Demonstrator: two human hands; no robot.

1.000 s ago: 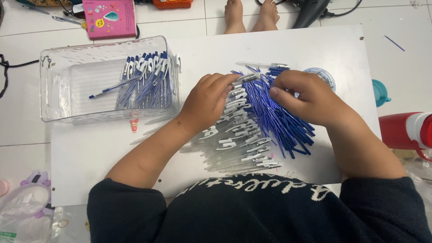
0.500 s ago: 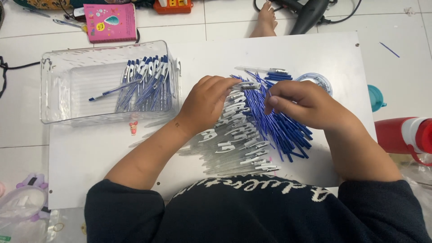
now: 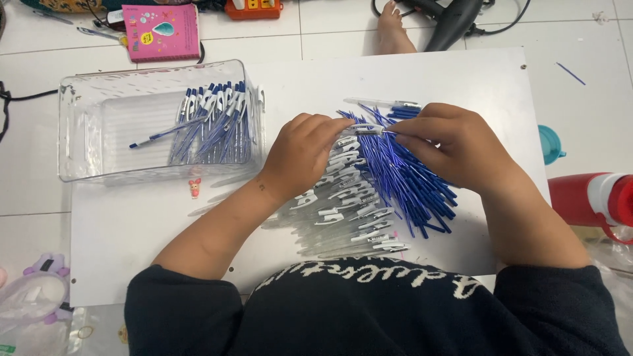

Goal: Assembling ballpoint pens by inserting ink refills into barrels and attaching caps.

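Both hands pinch one clear pen barrel (image 3: pixel 369 130) over the heap of blue refills (image 3: pixel 409 178): left hand (image 3: pixel 300 155), right hand (image 3: pixel 448 145). Pink square booklet (image 3: pixel 161 31) sits above the clear plastic bin (image 3: pixel 92 132).

Red bottle (image 3: pixel 590 198) right of the white board (image 3: pixel 461 72), cut off by the frame edge; bare foot (image 3: pixel 393 29) above that board, cropped at the top; part of the pen pile (image 3: pixel 369 191) on it hidden under both hands; pink book (image 3: pixel 163 31) print too small to read
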